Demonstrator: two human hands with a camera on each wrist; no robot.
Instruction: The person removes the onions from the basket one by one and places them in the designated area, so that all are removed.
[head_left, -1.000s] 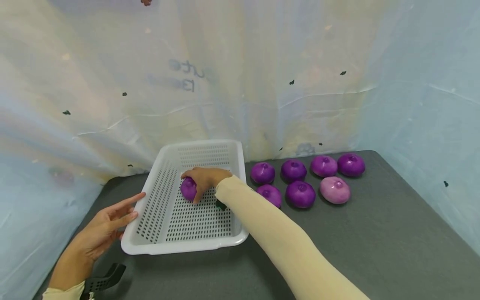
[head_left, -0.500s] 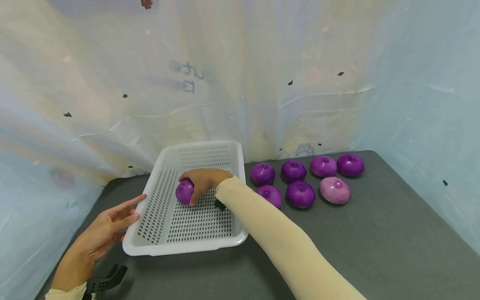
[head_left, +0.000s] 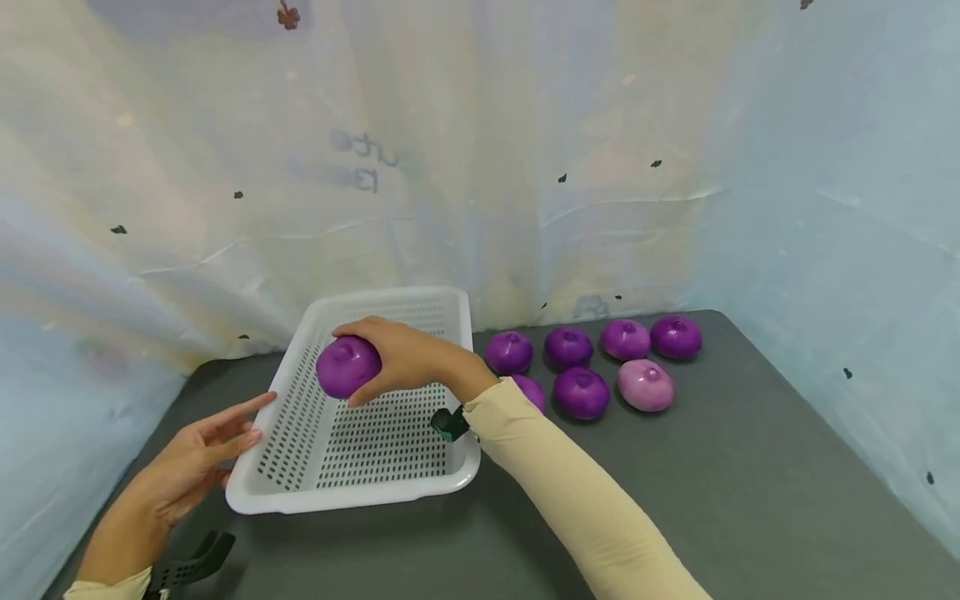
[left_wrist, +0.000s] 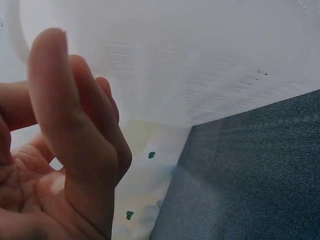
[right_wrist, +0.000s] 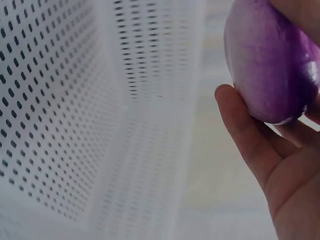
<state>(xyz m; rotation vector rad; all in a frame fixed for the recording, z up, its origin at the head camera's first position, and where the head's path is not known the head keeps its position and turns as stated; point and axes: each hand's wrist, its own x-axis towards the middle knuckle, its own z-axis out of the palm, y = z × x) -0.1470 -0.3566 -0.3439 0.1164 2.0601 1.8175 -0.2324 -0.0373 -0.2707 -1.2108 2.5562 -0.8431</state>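
My right hand (head_left: 405, 354) grips a glossy purple onion (head_left: 347, 367) above the white perforated basket (head_left: 348, 496). In the right wrist view the fingers and thumb wrap this onion (right_wrist: 267, 65), clear of the basket wall (right_wrist: 55, 90). My left hand (head_left: 187, 458) holds the basket's left rim, with the thumb and index finger at the edge. Up close, the left wrist view has bent fingers (left_wrist: 82, 120) beside the basket's outer side (left_wrist: 210, 55); where they touch it is partly hidden.
Several purple onions (head_left: 581, 393) and one pale pink onion (head_left: 646, 385) sit in two rows on the dark grey table (head_left: 720, 483), right of the basket. A pale plastic curtain (head_left: 450, 167) stands behind. My right forearm hides part of the front row.
The right hand has raised the onion from the basket's floor, moving it up and slightly left. The left hand stays at the rim. The head view has shifted slightly.
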